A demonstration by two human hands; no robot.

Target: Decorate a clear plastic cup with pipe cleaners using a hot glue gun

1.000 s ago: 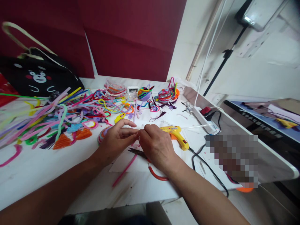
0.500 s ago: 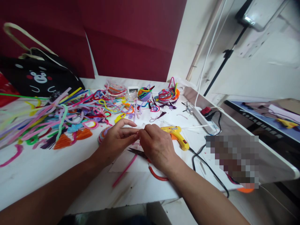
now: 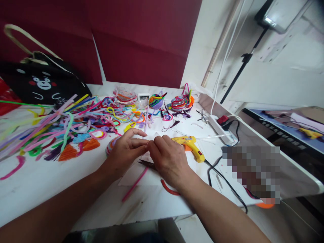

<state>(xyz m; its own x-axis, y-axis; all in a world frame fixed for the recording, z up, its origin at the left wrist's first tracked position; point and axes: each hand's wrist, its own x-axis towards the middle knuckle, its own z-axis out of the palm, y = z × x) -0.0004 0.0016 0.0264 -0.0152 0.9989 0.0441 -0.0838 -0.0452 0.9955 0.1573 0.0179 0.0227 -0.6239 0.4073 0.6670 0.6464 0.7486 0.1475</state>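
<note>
Over the middle of the white table, my left hand (image 3: pixel 126 150) and my right hand (image 3: pixel 169 157) meet at the fingertips. Both pinch at one spot, and whatever small thing lies between them is hidden by the fingers. Scissors (image 3: pixel 148 164) with a red handle lie partly under my right hand. A pink pipe cleaner (image 3: pixel 135 185) is on the table just in front of them. Behind my left hand, a multicoloured striped ball (image 3: pixel 109 147) shows in part. A yellow hot glue gun (image 3: pixel 194 148) rests right beside my right hand, its nose covered by the knuckles.
Pipe cleaners (image 3: pixel 71 123) in many colours heap up at the left, with orange tassels (image 3: pixel 68 153). Several wrapped balls, including a purple-striped one (image 3: pixel 156 102), stand at the back. A power strip (image 3: pixel 220 130), a black cord (image 3: pixel 227 187) and a black bag (image 3: pixel 45 81) flank the table.
My right hand has shifted slightly to the left, showing a little more of the glue gun. My left hand stays almost still, and the fingertips remain together.
</note>
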